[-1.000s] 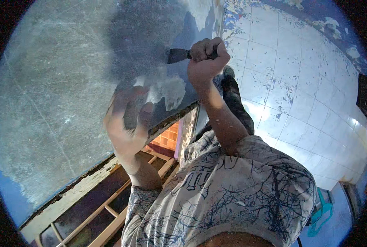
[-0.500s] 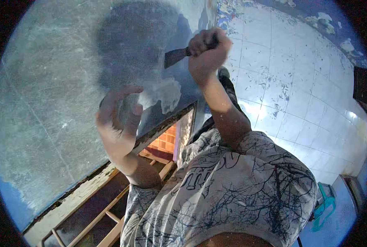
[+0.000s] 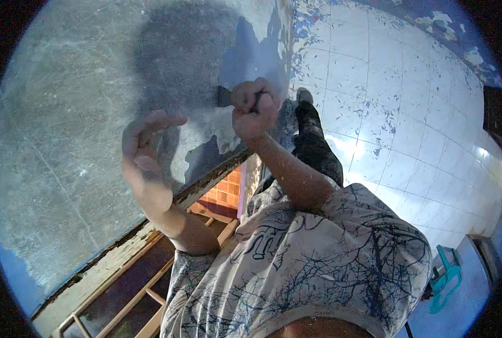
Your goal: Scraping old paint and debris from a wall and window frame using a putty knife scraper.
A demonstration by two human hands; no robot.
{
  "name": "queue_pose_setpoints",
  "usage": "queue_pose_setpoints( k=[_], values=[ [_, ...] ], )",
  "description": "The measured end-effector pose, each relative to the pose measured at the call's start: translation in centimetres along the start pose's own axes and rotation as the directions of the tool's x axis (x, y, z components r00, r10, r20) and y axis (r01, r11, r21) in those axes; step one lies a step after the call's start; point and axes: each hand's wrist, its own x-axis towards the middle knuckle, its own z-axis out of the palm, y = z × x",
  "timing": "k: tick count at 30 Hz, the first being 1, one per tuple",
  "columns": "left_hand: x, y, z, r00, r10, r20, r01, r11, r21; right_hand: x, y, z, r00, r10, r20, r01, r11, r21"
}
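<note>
My right hand [image 3: 256, 110] is wrapped round the handle of a scraper [image 3: 224, 96]. Its dark, flat blade points left, against or close to the wall [image 3: 65, 118], where I cannot tell exact contact. Bare grey plaster covers most of that wall, with blue paint [image 3: 251, 50] left in ragged patches near the corner and above the door frame. To the left, my left hand [image 3: 146, 155] is held up by the wall, its fingers curved and the thumb apart, with nothing seen in it. My shadow darkens the wall beyond both hands.
A worn door frame [image 3: 206, 183] runs below the hands, with a wooden ladder [image 3: 149, 293] beside it. Paint flakes litter the white tiled floor [image 3: 420, 141] at right. At lower right stands a turquoise plastic object [image 3: 445, 279]. Another peeling blue wall [image 3: 454, 34] lies far right.
My right hand has come down and left with the scraper, from the corner toward the wall's grey patch. My left hand has shifted slightly left and its fingers have opened a little.
</note>
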Motion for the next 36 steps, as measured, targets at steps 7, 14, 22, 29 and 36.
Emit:
queue_pose_setpoints(
  k=[7,14,22,29,36],
  values=[
    [-0.4,-0.4,-0.4,0.998,-0.052,-0.033,0.049,0.995,-0.086,3.4,-3.1,0.0,0.951,0.247,-0.183,-0.211,0.957,0.198],
    [0.0,-0.2,-0.2,0.998,-0.056,-0.001,0.056,0.992,-0.112,0.4,-1.2,-0.8,0.991,0.056,0.123,-0.042,0.992,-0.120],
    [-0.6,0.0,-0.6,0.998,-0.064,-0.027,0.060,0.991,-0.115,-2.2,-1.2,-1.0,0.989,0.033,0.143,-0.034,0.999,0.004],
    [-1.3,-0.2,-0.9,0.998,-0.020,-0.066,0.009,0.988,-0.153,0.7,-4.8,0.5,0.999,0.044,-0.030,-0.036,0.972,0.233],
    [-1.6,-0.5,-1.0,0.999,-0.024,-0.034,0.013,0.959,-0.283,-3.0,0.1,-1.9,0.891,-0.097,0.443,0.288,0.876,-0.387]
  ],
)
